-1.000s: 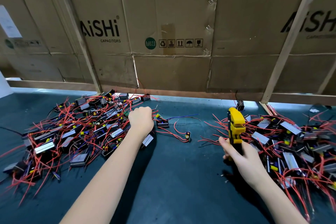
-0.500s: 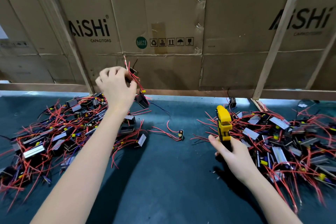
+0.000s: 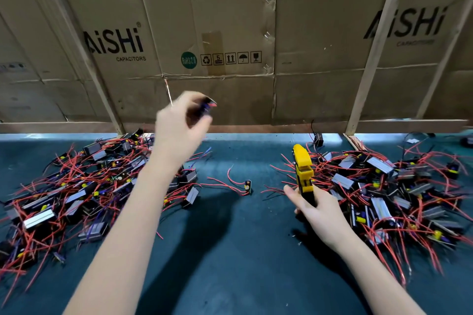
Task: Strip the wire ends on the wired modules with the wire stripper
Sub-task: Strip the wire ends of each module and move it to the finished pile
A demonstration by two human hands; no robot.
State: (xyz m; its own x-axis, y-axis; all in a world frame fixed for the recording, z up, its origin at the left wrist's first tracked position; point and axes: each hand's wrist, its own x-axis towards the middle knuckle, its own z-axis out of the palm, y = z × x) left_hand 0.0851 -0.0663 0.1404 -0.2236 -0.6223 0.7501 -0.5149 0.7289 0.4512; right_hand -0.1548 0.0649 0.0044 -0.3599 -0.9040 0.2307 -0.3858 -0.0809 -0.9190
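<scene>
The left hand (image 3: 179, 125) was raised above the counter (image 3: 230, 250), blurred, its fingers curled round a small dark module (image 3: 204, 107) with a flash of red at its upper edge (the blur hid how the wires hung from it). The hand sat at about eleven o'clock in the view, in front of the cardboard wall (image 3: 230, 20), with its forearm running down to seven o'clock.

The right hand (image 3: 316, 208) was at about four o'clock, low over the counter, gripping the dark handle of the wire stripper (image 3: 303, 171). The tool stood nearly upright, its yellow head pointing toward twelve o'clock, and the thumb stuck out toward nine o'clock. Whether the stripper's cutting end was closed could not be told.

Between the hands, at the centre of the counter, one loose module (image 3: 247, 185) lay by itself with thin red wires trailing toward nine o'clock. Behind the left forearm, from eight to ten o'clock, spread the left pile (image 3: 76, 186) of wired modules, dark and silver blocks tangled in red wires. The right pile (image 3: 396, 194) lay from two to four o'clock, just beside the right hand and touching the stripper's far side with its stray wires.

The counter was covered in dark teal material. The cardboard wall at twelve o'clock carried the print "AiSHi CAPACITORS" and a row of shipping symbols, with pale wooden battens (image 3: 371, 59) slanting across it.
</scene>
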